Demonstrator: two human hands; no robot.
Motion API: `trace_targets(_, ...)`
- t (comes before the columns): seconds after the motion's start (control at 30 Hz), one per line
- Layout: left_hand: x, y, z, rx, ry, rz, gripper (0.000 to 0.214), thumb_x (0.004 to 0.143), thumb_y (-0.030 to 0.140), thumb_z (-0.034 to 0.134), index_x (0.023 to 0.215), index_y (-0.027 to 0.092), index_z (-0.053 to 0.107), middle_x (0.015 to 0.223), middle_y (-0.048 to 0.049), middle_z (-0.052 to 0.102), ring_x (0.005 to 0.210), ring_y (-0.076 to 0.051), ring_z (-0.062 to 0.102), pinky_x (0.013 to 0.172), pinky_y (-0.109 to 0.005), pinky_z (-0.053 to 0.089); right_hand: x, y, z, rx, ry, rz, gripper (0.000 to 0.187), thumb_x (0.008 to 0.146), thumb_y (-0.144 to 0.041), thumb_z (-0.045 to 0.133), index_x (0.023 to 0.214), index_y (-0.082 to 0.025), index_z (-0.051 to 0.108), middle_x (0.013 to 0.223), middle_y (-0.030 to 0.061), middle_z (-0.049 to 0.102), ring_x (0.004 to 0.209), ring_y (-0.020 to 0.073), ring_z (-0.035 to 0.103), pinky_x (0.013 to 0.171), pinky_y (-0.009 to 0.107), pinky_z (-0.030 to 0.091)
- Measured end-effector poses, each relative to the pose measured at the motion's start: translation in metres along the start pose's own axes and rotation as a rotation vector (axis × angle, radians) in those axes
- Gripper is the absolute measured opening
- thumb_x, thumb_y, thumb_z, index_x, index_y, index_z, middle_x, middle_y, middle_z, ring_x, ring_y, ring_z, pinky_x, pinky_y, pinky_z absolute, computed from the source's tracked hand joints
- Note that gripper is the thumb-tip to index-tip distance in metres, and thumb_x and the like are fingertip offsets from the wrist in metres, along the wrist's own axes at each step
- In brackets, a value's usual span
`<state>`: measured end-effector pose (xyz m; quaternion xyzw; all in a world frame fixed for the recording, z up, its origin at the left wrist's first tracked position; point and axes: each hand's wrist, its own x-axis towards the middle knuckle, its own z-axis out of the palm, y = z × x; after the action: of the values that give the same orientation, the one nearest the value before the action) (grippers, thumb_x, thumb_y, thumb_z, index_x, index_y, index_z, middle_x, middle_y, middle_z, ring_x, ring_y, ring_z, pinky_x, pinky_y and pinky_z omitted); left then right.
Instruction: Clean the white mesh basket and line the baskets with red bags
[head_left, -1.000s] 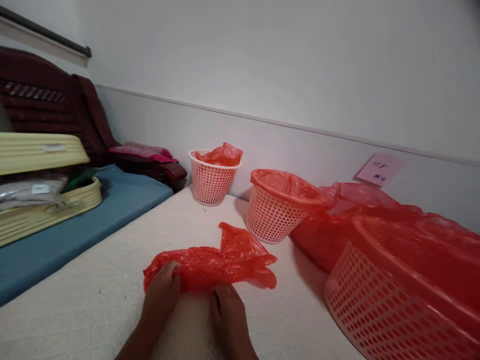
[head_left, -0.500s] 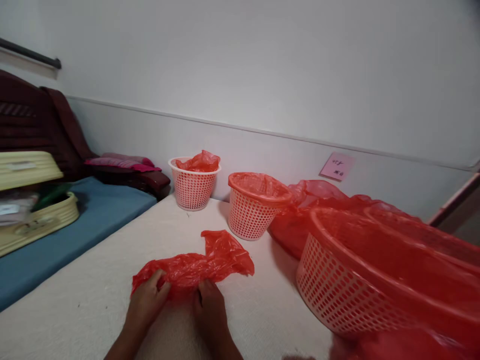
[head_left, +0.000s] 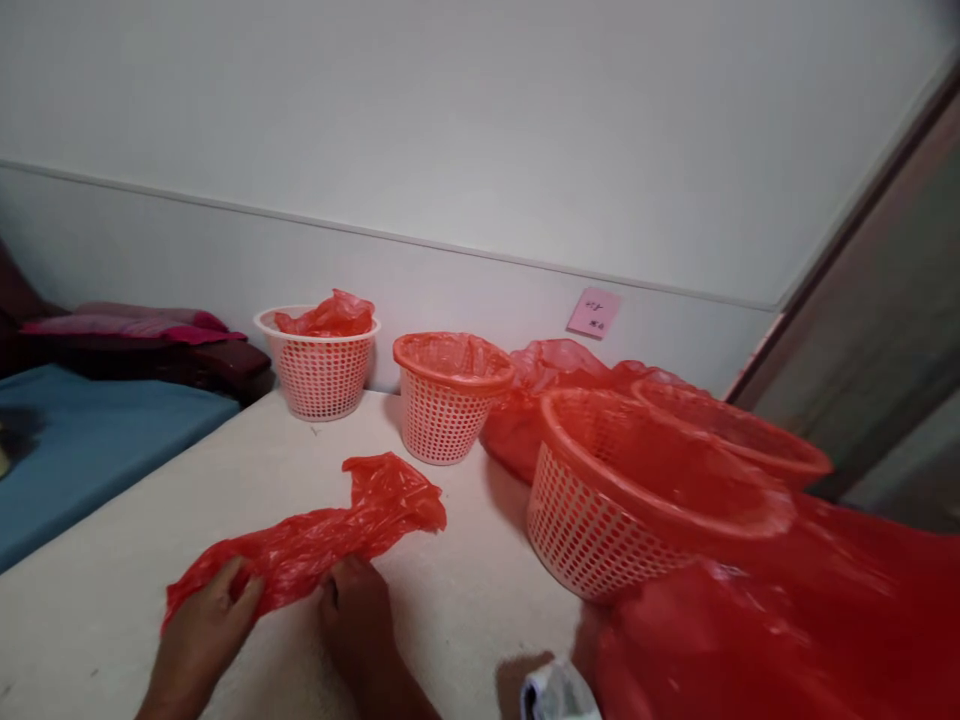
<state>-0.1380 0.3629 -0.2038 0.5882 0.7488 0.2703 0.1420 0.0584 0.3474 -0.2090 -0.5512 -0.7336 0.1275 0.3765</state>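
Observation:
A crumpled red plastic bag (head_left: 322, 535) lies stretched across the white tabletop (head_left: 465, 640). My left hand (head_left: 214, 615) grips its left end, thumb and fingers closed on the film. With curled fingers, my right hand (head_left: 354, 605) pinches the bag's near edge around its middle. The far right part of the bag flares out loosely. Beyond it stand a white perforated basket (head_left: 322, 375) with a red bag bunched inside and a second basket (head_left: 442, 415) lined with red plastic over its rim.
At right are a larger red-lined basket (head_left: 592, 525), another red-lined basket (head_left: 780, 450) behind it, and red plastic sheeting (head_left: 697, 640). A clear plastic packet (head_left: 559, 690) lies at the front edge. A pink note (head_left: 594, 312) is on the wall; a blue surface (head_left: 97, 440) lies left.
The view has turned right, so everything appears further left and the plastic packet has come into view. Both hands still hold the bag, which looks a little more stretched out.

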Motion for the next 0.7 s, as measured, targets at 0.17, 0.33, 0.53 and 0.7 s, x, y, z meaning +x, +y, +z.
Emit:
trace_targets(0.17,0.004,-0.002,0.0,0.056,-0.13,-0.015,0.048,0.089,0.049,0.037,0.112,0.014,0.06,0.117,-0.017,0.069,0.102,-0.034,0.067,0.089,-0.043,0.049,0.001,0.003,0.003,-0.017,0.008,-0.002,0.012,0.069,-0.011,0.052,0.075,-0.021,0.054,0.08,0.0012,0.065,0.075,0.0175,0.061,0.066,0.026,0.044)
trace_targets(0.33,0.004,0.001,0.0,0.07,-0.096,0.007,0.046,0.088,0.046,0.036,0.11,0.014,0.061,0.12,-0.0166,0.069,0.11,-0.034,0.064,0.095,-0.043,0.048,0.0,0.003,0.003,0.012,0.027,0.004,0.015,0.068,-0.008,0.05,0.074,-0.021,0.053,0.079,0.0008,0.064,0.074,0.0172,0.06,0.065,0.027,0.041)
trace_targets(0.53,0.0,0.007,0.0,-0.01,-0.036,0.015,0.042,0.088,0.04,0.035,0.112,0.016,0.06,0.12,-0.0145,0.069,0.111,-0.031,0.065,0.092,-0.039,0.049,-0.003,0.005,0.004,0.066,0.022,0.011,0.014,0.073,-0.007,0.048,0.071,-0.021,0.051,0.075,0.001,0.062,0.071,0.017,0.058,0.062,0.026,0.038)
trace_targets(0.7,-0.004,0.008,-0.002,-0.08,-0.021,0.037,0.029,0.087,0.033,0.036,0.101,0.022,0.058,0.107,-0.0081,0.073,0.1,-0.025,0.069,0.083,-0.034,0.049,-0.004,-0.003,-0.005,0.195,-0.022,-0.001,0.014,0.077,-0.01,0.049,0.072,-0.02,0.056,0.071,0.0001,0.062,0.066,0.0147,0.057,0.06,0.024,0.039)
